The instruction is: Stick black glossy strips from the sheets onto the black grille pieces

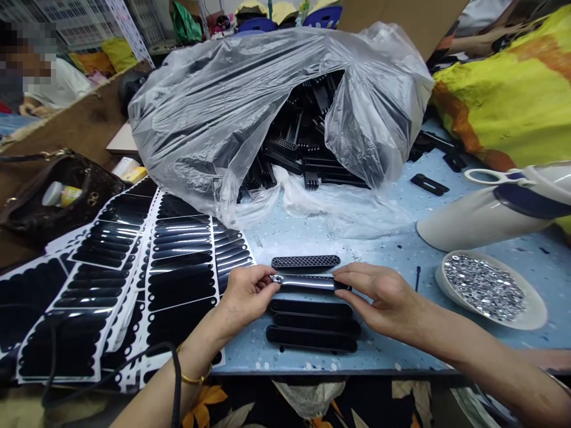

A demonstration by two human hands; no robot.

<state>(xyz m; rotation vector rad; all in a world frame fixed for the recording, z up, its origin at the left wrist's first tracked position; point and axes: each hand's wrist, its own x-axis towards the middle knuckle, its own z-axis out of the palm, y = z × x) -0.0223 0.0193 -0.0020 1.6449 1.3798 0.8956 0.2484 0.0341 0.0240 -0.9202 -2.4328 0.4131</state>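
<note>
My left hand point(251, 295) pinches the left end of a glossy black strip point(307, 282), where a small silver ring shows. At the strip's right end, the thumb and fingers of my right hand point(379, 295) close on it. Just behind lies a black bar with a lattice surface point(306, 261). In front of the strip, several smooth black bars point(312, 339) with rounded ends lie side by side. Left of my hands, sheets of black stickers point(181, 255) overlap on the table. To the right stands a white bowl point(537, 315) full of small silver rings.
A large clear plastic bag point(214, 113) of black plastic parts point(285, 154) fills the back of the blue table point(392, 356). A tilted white container point(473, 217) holds scissors point(486, 176). A yellow bag point(513, 101) sits far right, a brown handbag point(31, 208) left. Another person point(57, 86) sits back left.
</note>
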